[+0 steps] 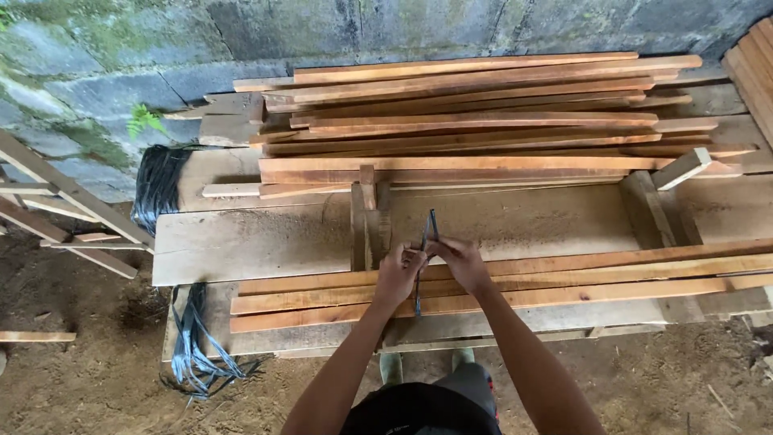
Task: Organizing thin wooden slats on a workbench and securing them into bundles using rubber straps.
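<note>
Long reddish wooden slats [564, 282] lie bundled on the plank table [258, 242], running three to nine o'clock; they look stiff and light. At centre, left hand [398, 274] and right hand [460, 262] pinch a limp dark strap [429, 229], fingers clamped near its ends.

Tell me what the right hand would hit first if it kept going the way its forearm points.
The right hand points up and left, toward the left hand and the dark strap pinched between them. Those come first; beyond lies the upright wooden block, though depth is uncertain.
</note>
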